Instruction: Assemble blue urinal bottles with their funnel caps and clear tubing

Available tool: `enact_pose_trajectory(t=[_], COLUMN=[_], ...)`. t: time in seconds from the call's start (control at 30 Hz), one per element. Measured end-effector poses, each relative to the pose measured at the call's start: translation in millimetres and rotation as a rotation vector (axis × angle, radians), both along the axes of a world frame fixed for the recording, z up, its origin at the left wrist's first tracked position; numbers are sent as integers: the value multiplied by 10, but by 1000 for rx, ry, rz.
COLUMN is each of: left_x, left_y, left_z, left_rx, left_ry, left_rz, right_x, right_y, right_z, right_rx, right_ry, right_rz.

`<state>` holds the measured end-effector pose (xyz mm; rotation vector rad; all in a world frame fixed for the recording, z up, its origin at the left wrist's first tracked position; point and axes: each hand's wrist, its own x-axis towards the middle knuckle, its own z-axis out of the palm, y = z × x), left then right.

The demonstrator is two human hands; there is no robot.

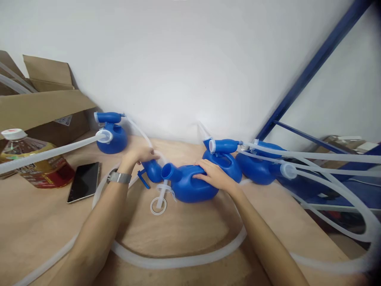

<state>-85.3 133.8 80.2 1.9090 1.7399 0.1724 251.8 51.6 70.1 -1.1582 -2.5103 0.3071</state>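
Note:
A blue plastic urinal bottle (195,190) lies on its side at the middle of the table, its open neck facing up and left. My right hand (212,174) is closed around its handle from above. Left of the bottle, my left hand (139,155), with a watch on the wrist, grips a small blue urinal head (154,171) near its end; a blue clip (143,179) sticks out from it. A white translucent cap (163,188) with a ring (158,206) hangs by the bottle's neck. My left fingertips are partly hidden.
More assembled blue urinal bottles stand at the left (111,139) and right (258,167), with white hoses (178,261) looping across the table. At left are a phone (84,182), a drink bottle (38,167) and an open carton (44,103). A blue metal frame (300,87) rises at right.

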Motion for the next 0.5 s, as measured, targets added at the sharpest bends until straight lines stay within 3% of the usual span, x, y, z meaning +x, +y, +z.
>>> enact_pose_trajectory(t=[0.17, 0.23, 0.33, 0.4, 0.5], left_x=[-16, 20, 109, 178, 276], left_y=[-83, -263, -726, -1084, -1473], left_z=[24, 75, 59, -56, -365], left_rx=[137, 240, 309, 306, 392], left_ry=[8, 15, 52, 76, 185], left_rz=[-150, -188, -322, -590, -686], right_x=[45, 62, 78, 83, 83], right_y=[31, 8, -33, -46, -56], right_z=[-191, -234, -253, -255, -267], right_rx=[96, 132, 143, 140, 155], right_ry=[44, 65, 82, 93, 108], right_rz=[-125, -169, -200, -203, -217])
